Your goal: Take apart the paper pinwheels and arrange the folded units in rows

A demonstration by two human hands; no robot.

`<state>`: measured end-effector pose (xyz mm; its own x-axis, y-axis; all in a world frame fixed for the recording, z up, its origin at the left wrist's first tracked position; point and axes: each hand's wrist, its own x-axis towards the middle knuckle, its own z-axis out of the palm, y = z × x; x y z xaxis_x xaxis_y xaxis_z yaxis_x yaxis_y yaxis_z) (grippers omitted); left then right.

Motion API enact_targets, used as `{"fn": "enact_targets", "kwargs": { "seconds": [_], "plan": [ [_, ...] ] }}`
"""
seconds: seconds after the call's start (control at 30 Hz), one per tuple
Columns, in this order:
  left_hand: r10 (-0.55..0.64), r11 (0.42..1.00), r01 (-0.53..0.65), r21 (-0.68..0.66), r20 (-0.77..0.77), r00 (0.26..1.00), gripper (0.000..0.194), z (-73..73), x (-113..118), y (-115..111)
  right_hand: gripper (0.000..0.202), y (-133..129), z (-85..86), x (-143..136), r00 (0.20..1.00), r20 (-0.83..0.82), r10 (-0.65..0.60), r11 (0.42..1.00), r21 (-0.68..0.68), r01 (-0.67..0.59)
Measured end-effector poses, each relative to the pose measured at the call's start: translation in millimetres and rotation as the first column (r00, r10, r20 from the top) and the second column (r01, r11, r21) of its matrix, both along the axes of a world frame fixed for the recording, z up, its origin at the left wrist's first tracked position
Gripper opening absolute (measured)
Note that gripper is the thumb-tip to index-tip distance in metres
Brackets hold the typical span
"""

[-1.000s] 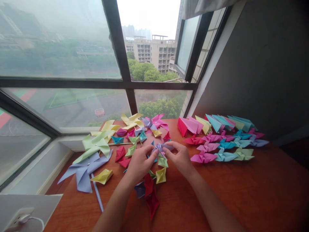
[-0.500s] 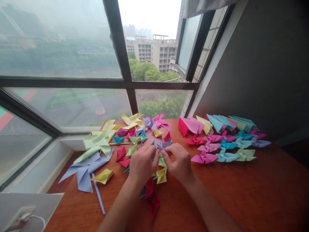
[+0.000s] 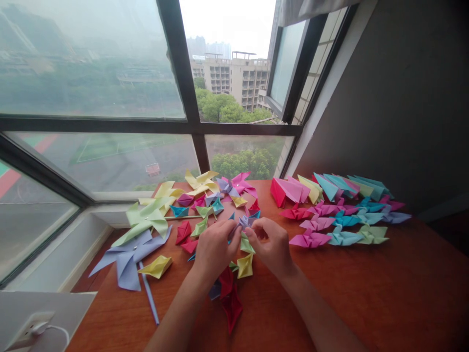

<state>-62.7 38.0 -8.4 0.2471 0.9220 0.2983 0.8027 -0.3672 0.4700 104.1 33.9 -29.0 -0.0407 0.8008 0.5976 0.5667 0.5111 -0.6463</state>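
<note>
Between my hands, above the middle of the wooden table (image 3: pixel 271 303), is a small folded purple paper piece (image 3: pixel 244 221). My left hand (image 3: pixel 217 243) is closed on its left side, with thumb and fingers pinched together. My right hand (image 3: pixel 270 242) is curled at its right side, thumb and fingertips close to the paper. Under and around the hands lie folded papers: a yellow one (image 3: pixel 245 266), a green one (image 3: pixel 246 243) and a long red one (image 3: pixel 231 305) nearer the front. My hands partly hide the pieces beneath them.
Paper pinwheels, including a purple one (image 3: pixel 132 252) and a green one (image 3: pixel 146 218), lie at the left with several small paper boats. Rows of folded birds (image 3: pixel 310 238) and paper planes (image 3: pixel 293 189) stand at the right. A window frame (image 3: pixel 146 126) borders the table's back.
The purple piece has shifted slightly left and looks narrower between my hands. My right fingers have curled and moved a little away from it.
</note>
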Motion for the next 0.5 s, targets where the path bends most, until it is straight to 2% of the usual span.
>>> {"fn": "enact_targets", "kwargs": {
  "seconds": [0.07, 0.17, 0.23, 0.27, 0.37, 0.43, 0.5],
  "plan": [
    [0.007, 1.000, -0.006, -0.020, 0.031, 1.000, 0.026, 1.1, -3, 2, 0.014, 1, 2.8, 4, 0.996, -0.087, -0.004, 0.999, -0.036, 0.001],
    [0.020, 0.998, -0.013, -0.062, 0.100, 0.995, 0.028, 3.0, -8, 6, 0.013, 7, 5.2, 13, 0.983, -0.154, -0.104, 0.995, -0.010, 0.103],
    [0.007, 0.994, 0.011, -0.107, 0.164, 0.986, 0.029, 4.2, -10, 8, 0.017, 13, 3.3, 16, 0.964, -0.212, -0.160, 0.987, -0.030, 0.157],
    [-0.005, 0.991, 0.031, -0.130, 0.201, 0.980, 0.029, 4.8, -11, 8, 0.022, 16, 1.4, 16, 0.953, -0.262, -0.153, 0.988, -0.073, 0.139],
    [-0.034, 0.978, 0.094, -0.189, 0.299, 0.954, 0.029, 5.7, -12, 9, 0.025, 20, -4.5, 11, 0.887, -0.460, -0.047, 0.957, -0.274, -0.092],
    [-0.040, 0.969, 0.121, -0.216, 0.347, 0.937, 0.029, 6.1, -12, 9, 0.023, 19, -6.1, 7, 0.825, -0.565, 0.013, 0.886, -0.376, -0.271],
    [-0.046, 0.963, 0.142, -0.230, 0.379, 0.924, 0.029, 6.7, -13, 9, 0.024, 18, -5.2, 6, 0.783, -0.620, 0.043, 0.814, -0.433, -0.388]
  ]
}}
